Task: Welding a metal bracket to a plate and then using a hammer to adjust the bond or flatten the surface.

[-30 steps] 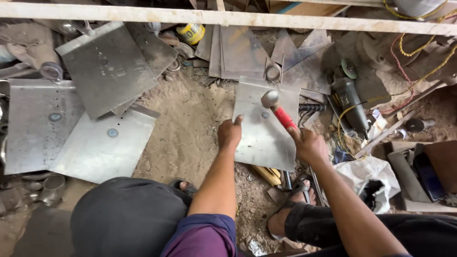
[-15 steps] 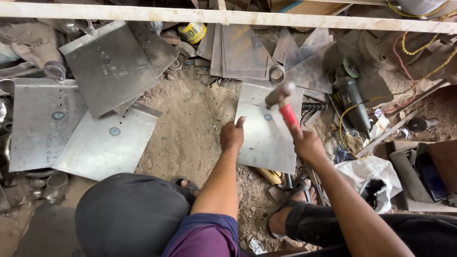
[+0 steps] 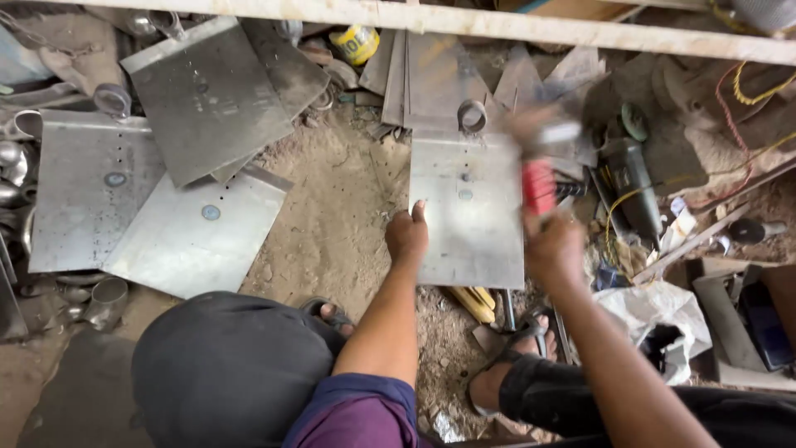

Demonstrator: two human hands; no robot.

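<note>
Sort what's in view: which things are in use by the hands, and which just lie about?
In use: left hand pressing the metal sheet; right hand gripping the red-handled hammer, blurred.

Lying about: stacked sheets, metal ring, grinder, yellow tin, plastic bag.

A metal sheet (image 3: pixel 468 211) lies flat on the sandy ground (image 3: pixel 332 216), with a short metal ring (image 3: pixel 472 114) at its far edge. The left hand (image 3: pixel 406 236) rests on the sheet's left edge; the right hand (image 3: pixel 554 249) is at its right edge, raising a hammer (image 3: pixel 539 162) above it. More sheets (image 3: pixel 166 166) lie overlapped to the left, an angle grinder (image 3: pixel 630 178) to the right.
</note>
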